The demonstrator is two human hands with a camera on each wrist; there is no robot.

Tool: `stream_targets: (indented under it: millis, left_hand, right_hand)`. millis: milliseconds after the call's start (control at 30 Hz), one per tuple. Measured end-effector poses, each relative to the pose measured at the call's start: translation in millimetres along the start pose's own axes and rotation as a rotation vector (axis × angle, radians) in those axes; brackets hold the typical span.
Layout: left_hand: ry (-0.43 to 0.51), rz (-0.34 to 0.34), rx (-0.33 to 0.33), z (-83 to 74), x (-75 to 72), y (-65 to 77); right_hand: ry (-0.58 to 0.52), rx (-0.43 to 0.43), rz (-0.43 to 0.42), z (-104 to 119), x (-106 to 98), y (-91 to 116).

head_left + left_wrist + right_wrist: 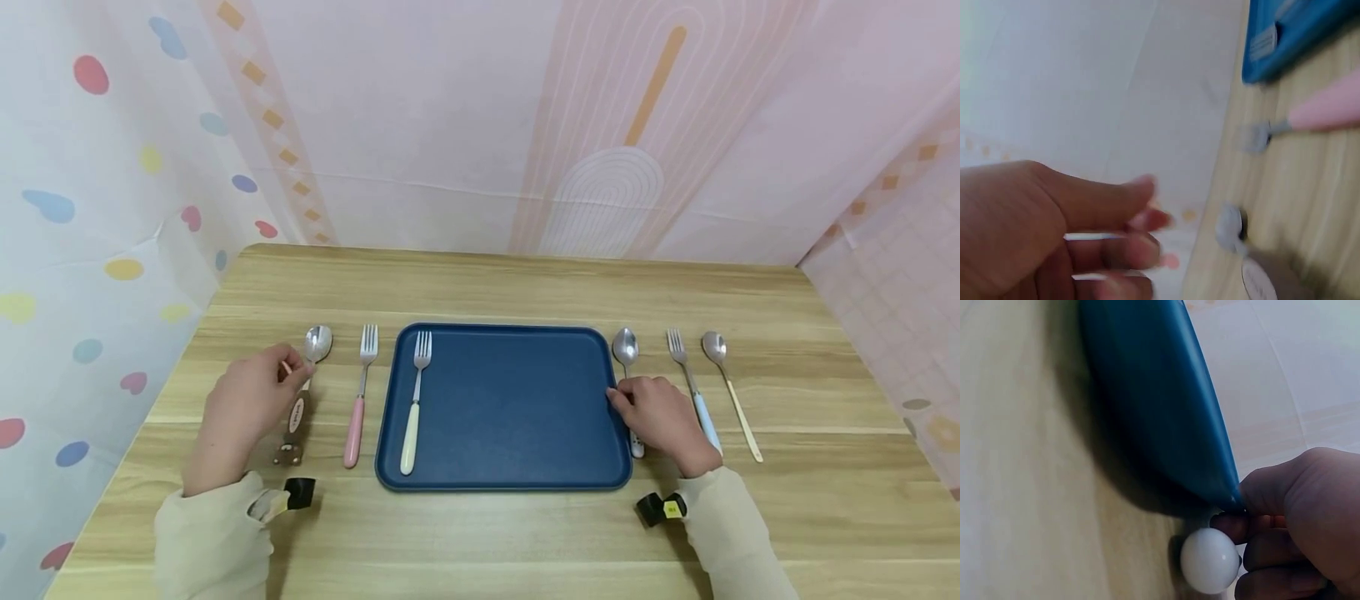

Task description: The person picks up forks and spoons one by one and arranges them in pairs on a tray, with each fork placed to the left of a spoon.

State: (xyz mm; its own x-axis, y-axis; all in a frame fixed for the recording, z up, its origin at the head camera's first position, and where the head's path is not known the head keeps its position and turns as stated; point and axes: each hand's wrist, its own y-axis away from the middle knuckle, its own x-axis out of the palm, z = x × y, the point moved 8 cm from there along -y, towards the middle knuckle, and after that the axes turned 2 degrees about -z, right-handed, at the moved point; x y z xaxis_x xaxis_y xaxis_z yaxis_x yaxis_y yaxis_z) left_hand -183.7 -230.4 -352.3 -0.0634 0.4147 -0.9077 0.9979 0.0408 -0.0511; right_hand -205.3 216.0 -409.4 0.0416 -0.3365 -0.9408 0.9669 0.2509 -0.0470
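Note:
My left hand (247,400) hovers over a spoon with a brown bear-shaped handle (296,417), partly covering it. In the left wrist view its blurred fingers are loosely bent with nothing between them, apart from the spoon (1230,226). At the right side, my right hand (660,417) pinches the rim of a dark blue tray (517,408), thumb on top and fingers underneath. A fork with a cream handle (411,433) lies inside the tray, near its left side. Partly hidden under my right hand is a spoon (625,343); its rounded white handle end (1210,561) shows beside the fingers.
A pink-handled fork (355,429) lies between the brown spoon and the tray. To the right of my right hand are a blue-handled fork (703,412) and a cream-handled spoon (738,408). Patterned curtains (420,125) hang behind and beside the wooden table (495,542).

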Motion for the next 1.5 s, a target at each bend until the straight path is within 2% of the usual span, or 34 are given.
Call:
stream_targets:
  millis: [167, 300, 500, 700, 933, 1167, 1500]
  left_hand:
    - [-0.028, 0.13, -0.06, 17.3, 13.1, 0.5]
    - [-0.018, 0.204, -0.094, 26.7, 23.0, 1.4]
    - [-0.004, 0.294, -0.103, 33.1, 31.5, 3.9]
    - [0.033, 0.325, -0.111, 31.4, 38.2, 4.2]
    - [0.005, 0.33, -0.099, 25.9, 40.7, 4.1]
    - [0.016, 0.351, -0.111, 25.2, 48.0, 2.7]
    - [-0.007, 0.338, -0.131, 23.9, 41.9, 4.7]
  right_hand:
    - [0.006, 0.012, 0.0, -2.7, -0.2, 2.5]
    - [0.003, 0.007, -0.006, -3.3, 1.6, 3.5]
    - [0.004, -0.012, -0.025, -0.9, 1.6, 0.1]
    - [0.001, -0.004, -0.016, -0.8, 2.4, -1.0]
    - [0.005, -0.002, -0.011, -0.8, 1.3, -1.6]
    - [0.018, -0.004, -0.009, 0.4, -2.3, -2.7]
    - [0.005, 0.005, -0.003, 1.6, -0.4, -1.2]
